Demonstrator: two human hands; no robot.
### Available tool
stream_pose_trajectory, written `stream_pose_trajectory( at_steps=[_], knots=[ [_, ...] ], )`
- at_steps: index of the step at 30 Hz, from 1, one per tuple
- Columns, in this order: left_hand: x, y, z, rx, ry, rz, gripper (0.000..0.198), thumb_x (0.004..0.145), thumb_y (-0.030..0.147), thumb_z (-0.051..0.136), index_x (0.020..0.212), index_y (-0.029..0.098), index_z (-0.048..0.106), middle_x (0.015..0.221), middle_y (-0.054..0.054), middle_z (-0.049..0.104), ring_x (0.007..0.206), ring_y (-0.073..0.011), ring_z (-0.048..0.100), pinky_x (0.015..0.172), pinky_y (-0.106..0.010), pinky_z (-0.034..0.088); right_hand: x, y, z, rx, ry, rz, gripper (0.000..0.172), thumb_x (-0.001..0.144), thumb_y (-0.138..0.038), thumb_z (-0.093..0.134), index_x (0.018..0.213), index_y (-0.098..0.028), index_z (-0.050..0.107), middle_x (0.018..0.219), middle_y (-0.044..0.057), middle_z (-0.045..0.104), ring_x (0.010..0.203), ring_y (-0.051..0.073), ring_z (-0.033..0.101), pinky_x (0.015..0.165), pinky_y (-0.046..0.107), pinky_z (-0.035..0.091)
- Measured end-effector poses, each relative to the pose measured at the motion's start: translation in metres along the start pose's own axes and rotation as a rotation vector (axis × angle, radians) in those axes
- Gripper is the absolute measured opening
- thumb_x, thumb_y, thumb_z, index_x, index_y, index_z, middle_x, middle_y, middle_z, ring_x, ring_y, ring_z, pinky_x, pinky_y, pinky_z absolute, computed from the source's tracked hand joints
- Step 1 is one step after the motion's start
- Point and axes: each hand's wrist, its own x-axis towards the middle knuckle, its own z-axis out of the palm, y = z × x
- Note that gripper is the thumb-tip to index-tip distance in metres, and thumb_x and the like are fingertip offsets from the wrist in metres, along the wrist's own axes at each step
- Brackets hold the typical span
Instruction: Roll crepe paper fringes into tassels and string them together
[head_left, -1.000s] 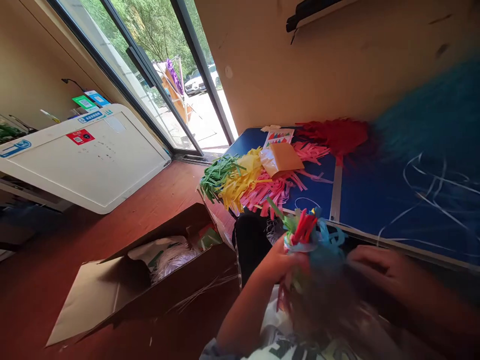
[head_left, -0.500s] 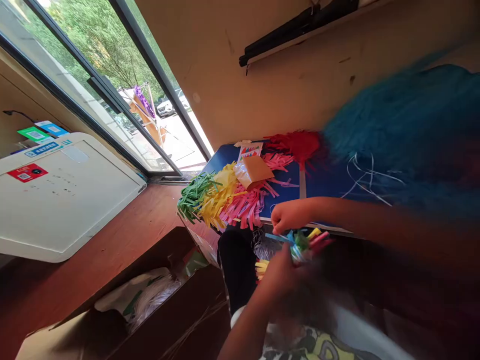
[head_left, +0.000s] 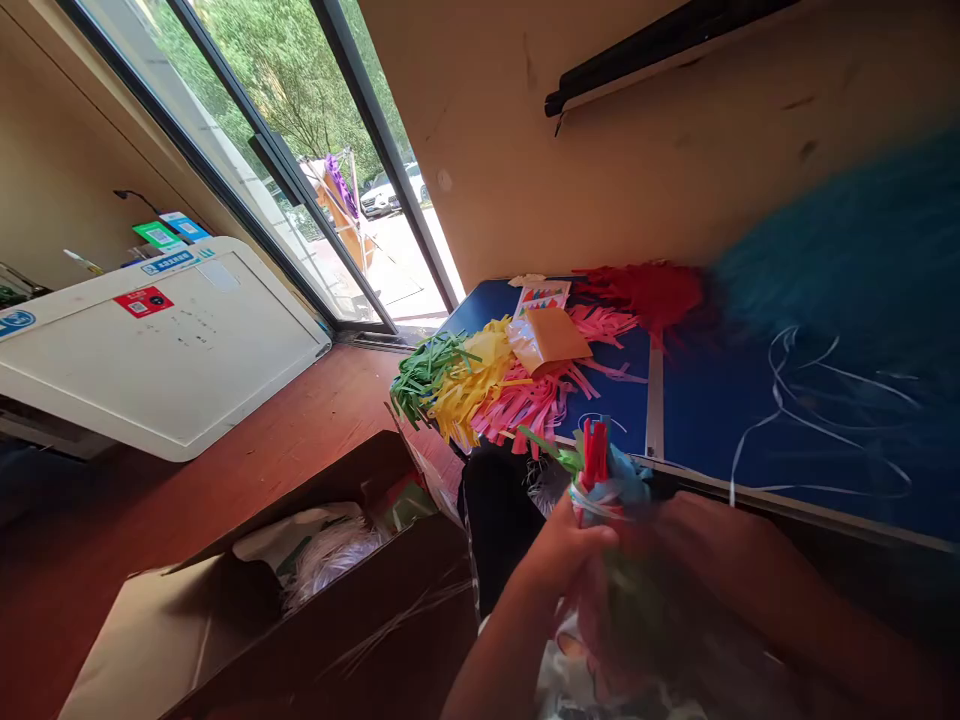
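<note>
My left hand is closed around a bundle of colored paper strips, red, green and light blue at its top. White string wraps round the bundle just above my thumb. My right hand is right beside the bundle, blurred, its fingers curled; the string runs toward it, though its end is hidden. Below my hands the bundle's lower strips are smeared and dim.
On the blue table lie green, yellow and pink paper fringes, a brown packet, a red fringe and loose white string. An open cardboard box stands on the floor at left, near a whiteboard.
My right hand has moved from the left of the bundle to its right side. The bundle has turned more upright in my left hand. The view has shifted left.
</note>
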Motion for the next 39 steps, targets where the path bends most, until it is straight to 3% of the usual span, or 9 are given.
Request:
stream_pose_trajectory(
  at_steps=[8, 14, 19, 23, 27, 30, 34, 36, 39],
  knots=[
    [-0.007, -0.007, 0.003, 0.025, -0.120, -0.065, 0.083, 0.048, 0.053, 0.076, 0.117, 0.015, 0.051, 0.100, -0.010, 0.064, 0.093, -0.0274, 0.060, 0.084, -0.036, 0.043, 0.012, 0.043, -0.031, 0.294, -0.444, 0.240, 0.033, 0.083, -0.043, 0.041, 0.073, -0.018, 0.060, 0.075, 0.003, 0.061, 0.070, 0.015, 0.056, 0.064, 0.024, 0.041],
    [-0.005, -0.001, 0.015, 1.028, -0.414, -0.147, 0.064, 0.060, 0.049, 0.068, 0.114, 0.020, 0.052, 0.101, -0.007, 0.064, 0.088, -0.0263, 0.060, 0.076, -0.034, 0.044, 0.086, 0.042, -0.050, -0.335, -0.712, 0.062, 0.019, 0.078, -0.023, 0.048, 0.080, -0.013, 0.064, 0.083, 0.009, 0.063, 0.079, 0.022, 0.058, 0.061, 0.027, 0.036],
    [0.007, -0.009, 0.025, 1.490, -0.060, -0.095, 0.047, 0.067, 0.040, 0.062, 0.107, 0.016, 0.053, 0.091, -0.012, 0.066, 0.084, -0.0345, 0.061, 0.073, -0.040, 0.042, 0.102, -0.016, -0.044, -0.412, -0.728, 0.028, 0.014, 0.075, -0.017, 0.053, 0.079, -0.011, 0.065, 0.084, 0.015, 0.063, 0.080, 0.030, 0.060, 0.057, 0.031, 0.037],
    [0.016, -0.002, 0.009, 1.367, 0.158, -0.062, 0.026, 0.075, 0.026, 0.053, 0.098, 0.013, 0.052, 0.087, -0.013, 0.065, 0.085, -0.0301, 0.061, 0.078, -0.039, 0.041, 0.056, -0.058, -0.020, -0.410, -0.688, 0.017, 0.025, 0.069, -0.006, 0.054, 0.093, -0.012, 0.061, 0.086, 0.013, 0.062, 0.075, 0.027, 0.060, 0.055, 0.031, 0.039],
    [0.005, 0.017, -0.022, 0.935, 0.264, 0.041, 0.039, 0.079, 0.031, 0.052, 0.113, 0.016, 0.043, 0.104, -0.009, 0.062, 0.094, -0.0204, 0.059, 0.082, -0.031, 0.044, 0.008, -0.042, -0.003, -0.226, -0.575, 0.162, 0.019, 0.085, -0.016, 0.040, 0.086, -0.016, 0.058, 0.086, 0.006, 0.061, 0.077, 0.020, 0.058, 0.061, 0.029, 0.039],
    [-0.017, 0.024, -0.028, 0.814, -0.008, 0.076, 0.049, 0.073, 0.037, 0.060, 0.114, 0.016, 0.045, 0.112, -0.010, 0.060, 0.100, -0.0217, 0.057, 0.088, -0.031, 0.042, 0.006, 0.001, -0.003, 0.054, -0.527, 0.398, 0.020, 0.086, -0.025, 0.041, 0.079, -0.016, 0.058, 0.080, 0.003, 0.061, 0.074, 0.014, 0.056, 0.062, 0.024, 0.037],
    [-0.030, 0.012, -0.003, 1.365, -0.519, -0.032, 0.053, 0.064, 0.044, 0.068, 0.107, 0.016, 0.054, 0.108, -0.012, 0.061, 0.101, -0.0300, 0.057, 0.089, -0.039, 0.042, 0.046, 0.045, -0.022, 0.055, -0.587, 0.491, 0.023, 0.083, -0.030, 0.044, 0.080, -0.012, 0.058, 0.074, 0.004, 0.060, 0.066, 0.013, 0.052, 0.056, 0.022, 0.033],
    [-0.022, -0.001, 0.011, 1.662, -0.559, -0.087, 0.050, 0.065, 0.044, 0.067, 0.103, 0.014, 0.055, 0.102, -0.014, 0.063, 0.095, -0.0323, 0.059, 0.085, -0.042, 0.043, 0.071, 0.046, -0.037, 0.011, -0.622, 0.460, 0.019, 0.078, -0.029, 0.050, 0.075, -0.012, 0.059, 0.071, 0.004, 0.059, 0.063, 0.012, 0.050, 0.053, 0.022, 0.031],
    [0.004, -0.013, 0.017, 1.897, -0.356, -0.143, 0.045, 0.069, 0.035, 0.064, 0.105, 0.011, 0.053, 0.098, -0.017, 0.064, 0.091, -0.0325, 0.061, 0.084, -0.044, 0.042, 0.090, 0.016, -0.055, -0.049, -0.670, 0.384, 0.010, 0.071, -0.022, 0.054, 0.068, -0.013, 0.059, 0.067, 0.004, 0.059, 0.062, 0.013, 0.050, 0.052, 0.022, 0.028]
  ],
)
